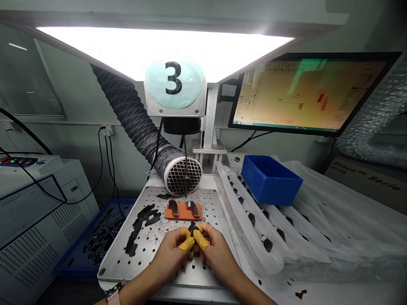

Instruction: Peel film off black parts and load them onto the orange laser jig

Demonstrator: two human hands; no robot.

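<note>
Both hands meet over the front part of a perforated metal plate (146, 261). Yellow finger covers sit on the thumbs and fingertips. My left hand (173, 249) and my right hand (212, 246) are closed together on one small black part (193, 228), whose lower portion the fingers hide. Just beyond them lies an orange fixture block (183, 216) bearing a curved black piece (173, 208) on its left and a black piece with a patterned face (192, 208) on its right. Loose black strips (144, 217) are scattered on the plate to the left.
A round extraction duct grille (183, 176) stands behind the fixture. Rightward, white packing sleeves (241, 220) hold several patterned black pieces, with a blue bin (272, 181) on them. A blue tray (68, 259) of black scraps and a white machine (51, 205) lie left; a monitor (309, 94) hangs right.
</note>
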